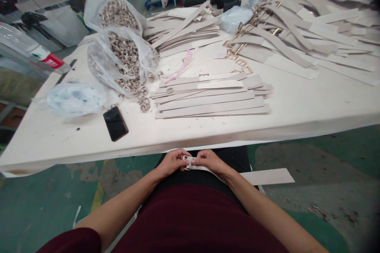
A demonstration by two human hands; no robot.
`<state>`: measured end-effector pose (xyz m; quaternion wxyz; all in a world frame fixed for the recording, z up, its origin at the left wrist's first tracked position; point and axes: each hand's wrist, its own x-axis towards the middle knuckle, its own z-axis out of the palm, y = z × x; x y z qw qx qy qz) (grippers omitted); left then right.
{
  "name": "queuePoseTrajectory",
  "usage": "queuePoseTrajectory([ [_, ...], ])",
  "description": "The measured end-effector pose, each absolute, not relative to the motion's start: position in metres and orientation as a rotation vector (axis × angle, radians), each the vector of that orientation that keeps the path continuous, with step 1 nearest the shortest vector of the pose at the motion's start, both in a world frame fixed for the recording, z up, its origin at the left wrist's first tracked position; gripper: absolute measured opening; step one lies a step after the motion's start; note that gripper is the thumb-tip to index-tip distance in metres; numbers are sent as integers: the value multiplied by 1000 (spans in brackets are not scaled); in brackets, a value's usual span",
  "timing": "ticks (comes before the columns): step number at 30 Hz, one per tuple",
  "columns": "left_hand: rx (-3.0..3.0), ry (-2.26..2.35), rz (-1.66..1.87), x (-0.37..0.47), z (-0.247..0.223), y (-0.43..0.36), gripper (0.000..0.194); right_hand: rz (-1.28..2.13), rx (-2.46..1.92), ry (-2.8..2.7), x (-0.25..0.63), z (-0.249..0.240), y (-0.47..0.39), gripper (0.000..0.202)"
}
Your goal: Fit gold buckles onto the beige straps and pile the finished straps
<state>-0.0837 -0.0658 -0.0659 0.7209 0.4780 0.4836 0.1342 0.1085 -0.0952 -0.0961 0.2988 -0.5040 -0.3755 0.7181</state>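
Over my lap, just below the table's front edge, both hands meet at the buckle end of a light beige belt (267,177). My left hand (173,163) is closed on the metal buckle (185,163), thumb and fingers on its frame. My right hand (209,161) pinches the belt strap right beside the buckle, where a small loop seems to sit around it. The strap's tail runs under my right forearm and sticks out to the right, its end square. Fingers cover part of the buckle.
On the table (208,132) lie a row of beige straps (208,104), a black phone (115,123), plastic bags of strap loops (124,53), and loose gold buckles (237,62). A large heap of buckled belts (297,31) covers the back right. A plastic bottle (44,53) is at far left.
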Motion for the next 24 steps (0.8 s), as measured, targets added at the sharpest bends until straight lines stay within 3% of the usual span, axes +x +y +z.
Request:
queuePoseTrajectory([
  [10,998,919,160,-74,-38,-61,32,1763,-1416,-1284,112,-77,-100,39],
  [17,1159,1113,249,-74,-52,-71,24,1776,-1378,-1317,113,-78,-104,38],
  [24,1401,1093,411,-87,-30,-75,37,1877,-1313,-1093,116,-72,-103,42],
])
